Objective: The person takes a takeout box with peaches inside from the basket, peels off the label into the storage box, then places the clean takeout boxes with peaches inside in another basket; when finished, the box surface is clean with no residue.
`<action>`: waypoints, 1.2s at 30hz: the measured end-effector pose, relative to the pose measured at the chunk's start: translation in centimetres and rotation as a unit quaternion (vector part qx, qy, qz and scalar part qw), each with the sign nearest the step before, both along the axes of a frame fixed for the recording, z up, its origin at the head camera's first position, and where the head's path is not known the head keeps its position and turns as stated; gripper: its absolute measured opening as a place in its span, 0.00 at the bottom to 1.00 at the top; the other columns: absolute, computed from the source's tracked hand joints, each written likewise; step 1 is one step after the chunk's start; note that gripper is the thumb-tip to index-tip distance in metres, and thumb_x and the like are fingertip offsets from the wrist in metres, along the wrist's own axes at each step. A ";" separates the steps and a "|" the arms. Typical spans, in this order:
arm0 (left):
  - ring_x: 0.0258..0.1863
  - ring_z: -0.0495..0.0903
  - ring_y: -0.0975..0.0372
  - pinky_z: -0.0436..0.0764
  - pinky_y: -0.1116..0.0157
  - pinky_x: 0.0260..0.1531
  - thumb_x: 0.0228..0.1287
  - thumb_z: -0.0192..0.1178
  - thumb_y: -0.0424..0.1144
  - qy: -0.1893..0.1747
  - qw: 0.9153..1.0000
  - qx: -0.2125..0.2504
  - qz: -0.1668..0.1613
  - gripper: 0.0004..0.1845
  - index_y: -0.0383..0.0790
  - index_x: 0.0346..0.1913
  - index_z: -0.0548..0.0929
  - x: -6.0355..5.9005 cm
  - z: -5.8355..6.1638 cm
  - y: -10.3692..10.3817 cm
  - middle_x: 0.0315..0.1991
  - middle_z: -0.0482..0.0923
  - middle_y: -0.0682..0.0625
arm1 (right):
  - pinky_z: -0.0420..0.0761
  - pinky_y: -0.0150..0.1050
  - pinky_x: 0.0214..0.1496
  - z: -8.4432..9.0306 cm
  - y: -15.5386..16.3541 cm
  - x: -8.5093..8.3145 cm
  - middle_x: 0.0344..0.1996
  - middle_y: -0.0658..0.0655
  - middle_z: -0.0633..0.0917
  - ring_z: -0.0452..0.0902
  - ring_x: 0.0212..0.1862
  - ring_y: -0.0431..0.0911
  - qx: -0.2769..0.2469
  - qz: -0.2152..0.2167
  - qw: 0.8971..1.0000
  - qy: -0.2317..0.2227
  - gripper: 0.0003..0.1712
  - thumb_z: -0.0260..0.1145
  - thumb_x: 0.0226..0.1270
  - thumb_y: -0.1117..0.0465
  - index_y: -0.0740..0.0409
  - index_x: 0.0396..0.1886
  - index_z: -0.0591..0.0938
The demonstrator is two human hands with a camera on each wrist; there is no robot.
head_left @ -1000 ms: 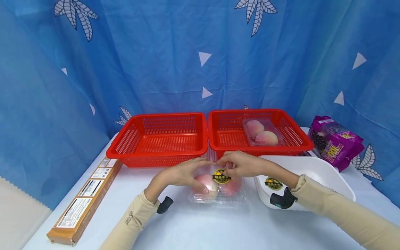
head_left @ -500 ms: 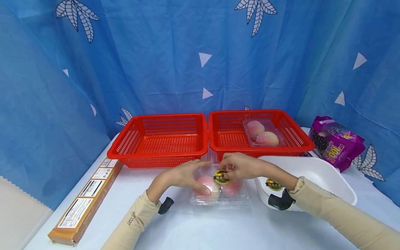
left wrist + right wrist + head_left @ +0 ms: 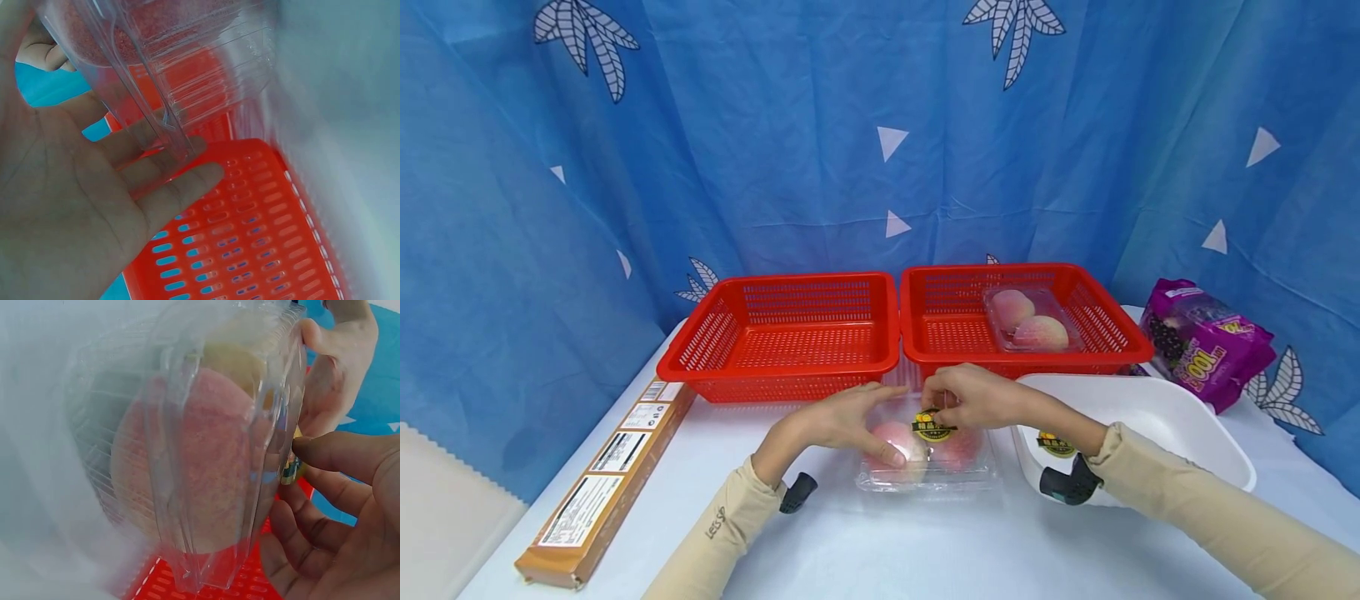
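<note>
A clear plastic clamshell box [image 3: 925, 482] with two pink peaches [image 3: 901, 450] lies on the white table. My left hand [image 3: 842, 417] holds its left side, thumb over the lid and fingers spread at the far edge; in the left wrist view those fingers [image 3: 169, 187] lie along the clear plastic. A black-and-gold label [image 3: 932, 426] is on the lid. With thumb and fingertips my right hand [image 3: 985, 398] pinches at that label. In the right wrist view, the right thumb [image 3: 331, 450] touches the label's edge, and the other fingers bend toward the lid.
Two red baskets [image 3: 775, 379] stand behind the box; the right one holds another peach box [image 3: 1033, 321]. A white tub [image 3: 1180, 433] bearing a similar label [image 3: 1055, 444] sits at right, near a purple grape bag [image 3: 1210, 346]. A long brown carton [image 3: 602, 483] lies left.
The right fingertips have shifted slightly over the label, and the right wrist has moved a little left. The left hand and box have hardly moved.
</note>
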State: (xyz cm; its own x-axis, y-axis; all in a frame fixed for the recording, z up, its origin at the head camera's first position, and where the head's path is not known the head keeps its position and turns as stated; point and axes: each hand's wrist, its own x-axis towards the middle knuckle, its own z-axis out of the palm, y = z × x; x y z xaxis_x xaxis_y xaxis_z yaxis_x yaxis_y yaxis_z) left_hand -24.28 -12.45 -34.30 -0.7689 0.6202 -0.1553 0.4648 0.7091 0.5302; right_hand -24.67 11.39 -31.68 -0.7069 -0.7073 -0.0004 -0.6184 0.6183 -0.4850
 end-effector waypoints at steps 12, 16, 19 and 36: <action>0.73 0.53 0.49 0.58 0.45 0.68 0.46 0.71 0.61 0.002 1.000 0.003 0.001 0.50 0.54 0.73 0.61 0.0 0.0 0.0 0.73 0.58 0.46 | 0.79 0.27 0.33 -0.2 0.0 0.1 0.27 0.46 0.79 0.73 0.32 0.39 -0.021 0.007 1.000 -0.001 0.05 0.66 0.62 0.68 0.55 0.32 0.80; 0.73 0.53 0.50 0.58 0.46 0.68 0.46 0.71 0.61 0.002 1.000 0.002 0.001 0.50 0.55 0.73 0.61 0.0 0.1 0.1 0.73 0.58 0.46 | 0.79 0.28 0.32 0.1 0.1 0.2 0.27 0.47 0.79 0.72 0.31 0.40 -0.026 0.008 1.000 -0.009 0.04 0.65 0.63 0.67 0.55 0.33 0.79; 0.73 0.54 0.51 0.58 0.47 0.68 0.45 0.71 0.62 0.004 1.000 0.001 0.002 0.51 0.55 0.73 0.61 0.0 0.1 0.1 0.72 0.59 0.47 | 0.79 0.29 0.32 0.2 0.3 0.2 0.28 0.48 0.79 0.73 0.31 0.40 -0.042 0.008 0.999 -0.021 0.03 0.65 0.64 0.68 0.56 0.34 0.79; 0.73 0.55 0.52 0.58 0.48 0.68 0.46 0.72 0.60 -0.012 1.000 0.017 0.004 0.51 0.53 0.74 0.60 0.2 -0.1 -0.1 0.73 0.58 0.49 | 0.84 0.42 0.37 0.3 2.3 0.3 0.29 0.50 0.80 0.75 0.33 0.45 -0.099 0.005 0.991 -0.095 0.05 0.64 0.63 0.69 0.57 0.35 0.77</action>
